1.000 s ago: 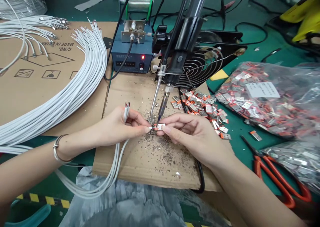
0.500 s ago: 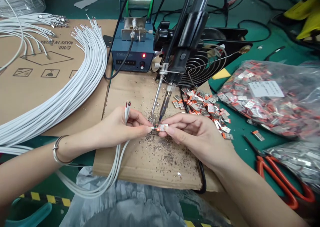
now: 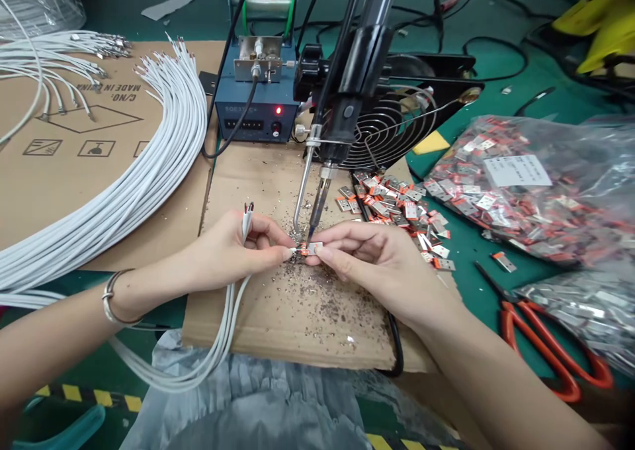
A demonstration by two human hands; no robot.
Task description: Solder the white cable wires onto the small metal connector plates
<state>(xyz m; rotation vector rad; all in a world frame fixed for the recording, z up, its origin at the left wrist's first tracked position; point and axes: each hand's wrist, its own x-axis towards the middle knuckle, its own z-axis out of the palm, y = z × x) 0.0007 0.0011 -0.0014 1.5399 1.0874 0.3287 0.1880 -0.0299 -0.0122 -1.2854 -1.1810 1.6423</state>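
In the head view I see the left hand (image 3: 253,248) closed around a few white cables (image 3: 247,224). Its thumb and forefinger are pinched together at one thin cable end, while other ends stand up between the fingers, and the lengths hang down below the palm. The right hand (image 3: 370,258) holds a small USB connector (image 3: 313,248) between thumb and fingers, almost closed, with its orange end toward the pinched cable end. I cannot tell if the wires touch this connector.

The connector is over the cardboard (image 3: 278,317), directly under the soldering iron (image 3: 321,195). The dark tip comes down just beside the orange end — whether it makes contact, I cannot tell. A bent metal tube (image 3: 303,195) ends near it, on the left side.

Behind, I see the blue control box (image 3: 270,99) with a red light, the solder spool (image 3: 268,0) and, to the right, the black fan (image 3: 377,135). A loose pile of connectors (image 3: 409,212) lies beyond the right hand. Farther right are a clear bag (image 3: 585,179) full of connectors and the scissors (image 3: 536,334) with orange handles. On the left, a thick cable bundle (image 3: 169,165) curves across another cardboard sheet (image 3: 64,192).
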